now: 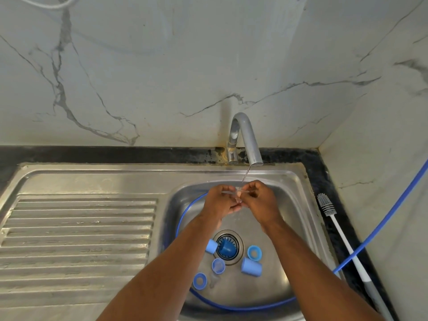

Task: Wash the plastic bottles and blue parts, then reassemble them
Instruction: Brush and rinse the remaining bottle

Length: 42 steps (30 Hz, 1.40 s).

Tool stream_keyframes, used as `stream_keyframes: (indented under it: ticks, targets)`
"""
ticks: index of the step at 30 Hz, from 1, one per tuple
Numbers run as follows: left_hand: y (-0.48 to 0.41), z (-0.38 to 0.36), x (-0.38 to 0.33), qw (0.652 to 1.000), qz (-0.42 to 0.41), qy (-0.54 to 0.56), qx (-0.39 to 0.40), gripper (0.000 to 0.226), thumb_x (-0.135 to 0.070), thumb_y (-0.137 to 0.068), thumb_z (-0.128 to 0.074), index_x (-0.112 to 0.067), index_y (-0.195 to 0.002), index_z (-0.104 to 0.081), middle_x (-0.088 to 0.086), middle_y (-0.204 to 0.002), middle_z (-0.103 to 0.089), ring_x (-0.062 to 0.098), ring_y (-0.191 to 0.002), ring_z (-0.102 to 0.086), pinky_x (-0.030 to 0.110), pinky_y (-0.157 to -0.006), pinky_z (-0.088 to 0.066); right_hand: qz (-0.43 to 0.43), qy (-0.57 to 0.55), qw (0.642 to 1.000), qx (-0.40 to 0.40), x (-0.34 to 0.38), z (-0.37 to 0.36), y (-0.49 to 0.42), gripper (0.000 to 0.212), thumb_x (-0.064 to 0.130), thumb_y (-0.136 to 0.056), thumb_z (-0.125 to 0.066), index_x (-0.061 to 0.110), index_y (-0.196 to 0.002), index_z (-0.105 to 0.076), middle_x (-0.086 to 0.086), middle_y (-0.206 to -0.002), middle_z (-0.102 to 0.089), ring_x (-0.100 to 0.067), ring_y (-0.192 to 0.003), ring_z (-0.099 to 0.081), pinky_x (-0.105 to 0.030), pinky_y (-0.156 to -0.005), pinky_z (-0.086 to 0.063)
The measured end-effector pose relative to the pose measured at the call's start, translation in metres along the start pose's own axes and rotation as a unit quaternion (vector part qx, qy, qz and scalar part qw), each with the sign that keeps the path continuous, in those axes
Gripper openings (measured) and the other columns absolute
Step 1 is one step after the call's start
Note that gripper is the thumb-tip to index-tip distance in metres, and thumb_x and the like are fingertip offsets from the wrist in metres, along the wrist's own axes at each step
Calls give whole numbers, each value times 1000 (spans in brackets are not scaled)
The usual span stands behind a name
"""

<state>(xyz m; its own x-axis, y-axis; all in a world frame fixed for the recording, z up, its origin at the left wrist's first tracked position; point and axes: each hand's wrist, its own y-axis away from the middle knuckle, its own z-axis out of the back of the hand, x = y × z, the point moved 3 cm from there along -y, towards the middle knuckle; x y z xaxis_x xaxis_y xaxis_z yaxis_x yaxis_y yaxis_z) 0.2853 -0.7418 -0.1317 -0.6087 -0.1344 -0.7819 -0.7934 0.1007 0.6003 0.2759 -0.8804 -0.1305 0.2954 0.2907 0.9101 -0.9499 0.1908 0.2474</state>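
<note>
Head view, looking straight down into the sink point(298, 205). Both sets of fingers are curled in tight and pinching a small clear plastic piece point(238, 193) from either side. The left hand point(220, 202) has its left end and the right hand point(260, 201) has its right end, with the thumbs nearly meeting underneath. The piece is see-through and tiny, so I honestly can't tell which part it is. It sits right between the fingertips, held up over the far part of the basin. A thin water stream point(245, 173) from the tap point(246, 135) comes down right onto it.

Moving out from the hands, the other bits lie on the basin floor nearer to the camera:
- a dark blue cone point(225, 248) sitting in the drain point(240, 245)
- a light blue cap point(211, 246) touching the drain's left edge
- a blue ring point(254, 253) just right of the drain
- a light blue cylinder point(251, 266) on its side, just near of that ring
- a little clear cup point(218, 265) at the drain's near edge
- a second blue ring point(199, 281) near-left of that cup

A blue hose point(347, 260) loops round the basin wall and goes out over the right rim. It crosses a white bottle brush point(340, 232) lying on the dark counter point(324, 172), bristles at the far end. The ribbed drainboard point(78, 239) is off to the left.
</note>
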Motion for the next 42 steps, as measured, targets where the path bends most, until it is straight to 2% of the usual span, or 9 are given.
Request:
stream_keyframes:
  ticks: [9, 14, 17, 20, 23, 27, 33, 38, 42]
  targets:
    - [6, -11, -7, 991, -52, -107, 68, 28, 11, -94, -55, -6, -112, -69, 19, -114, -70, 30, -107, -69, 38, -90, -60, 30, 139, 990, -4, 6, 10, 3, 38, 16, -80, -83, 27, -108, -60, 8, -83, -69, -1, -78, -66, -23, -72, -54]
    - [2, -9, -12, 985, -84, -146, 41, 19, -25, -90, -76, -7, -95, -76, 11, -92, -77, 19, -88, -75, 36, -81, -63, 62, 201, 977, -32, 16, 9, 9, 20, 23, -84, -76, 28, -88, -57, 11, -74, -64, 5, -66, -59, -10, -53, -39]
    - [-4, -9, -26, 936, -160, -310, -57, 32, -42, -87, -77, -14, -71, -72, -1, -65, -70, 13, -63, -69, 23, -62, -55, 95, 229, 968, -29, 24, 4, 13, 21, 27, -83, -77, 28, -90, -58, 14, -77, -65, 2, -72, -60, -16, -60, -47]
    - [-5, -10, -37, 907, -184, -375, -61, 22, -35, -90, -74, -22, -73, -69, -4, -68, -68, 8, -62, -65, 19, -61, -52, 111, 207, 972, -28, 30, 1, 14, 27, 18, -83, -79, 27, -102, -62, 19, -85, -63, 6, -81, -60, -4, -63, -41]
    - [-6, -10, -39, 945, -138, -293, -39, 17, -21, -89, -77, -24, -104, -68, 5, -95, -73, 17, -78, -73, 36, -70, -64, 116, 194, 974, -32, 31, 0, 14, 29, 15, -85, -77, 26, -106, -62, 17, -90, -64, 6, -83, -60, 1, -67, -39]
    - [-6, -5, -32, 996, -37, -82, -17, 27, 1, -86, -75, -12, -110, -70, 16, -104, -75, 26, -92, -75, 32, -75, -63, 110, 158, 981, -29, 31, 2, 12, 32, 2, -85, -71, 21, -110, -66, 14, -92, -68, 3, -83, -64, -1, -70, -42]
    - [3, -1, -25, 999, -15, -36, 27, 15, 0, -90, -71, 6, -104, -72, 20, -93, -77, 28, -83, -77, 31, -72, -63, 81, 84, 993, -12, 32, 10, 13, 23, -1, -86, -72, 21, -93, -71, 13, -81, -73, 5, -79, -68, -8, -67, -52]
    - [-1, 12, -15, 999, -35, -17, -24, 27, -27, -93, -73, 0, -92, -75, 14, -83, -76, 22, -78, -75, 34, -75, -63, 56, 46, 997, 18, 33, 6, 14, 6, 14, -89, -76, 16, -86, -71, 0, -74, -75, -14, -66, -74, -34, -66, -64]
    - [3, 7, -12, 996, -34, 79, 5, 15, -16, -93, -71, -4, -102, -75, 12, -92, -78, 21, -83, -75, 34, -80, -61, 55, 49, 997, -26, 33, 7, 10, 7, 16, -89, -75, 16, -85, -70, 2, -73, -75, -9, -67, -73, -29, -67, -63]
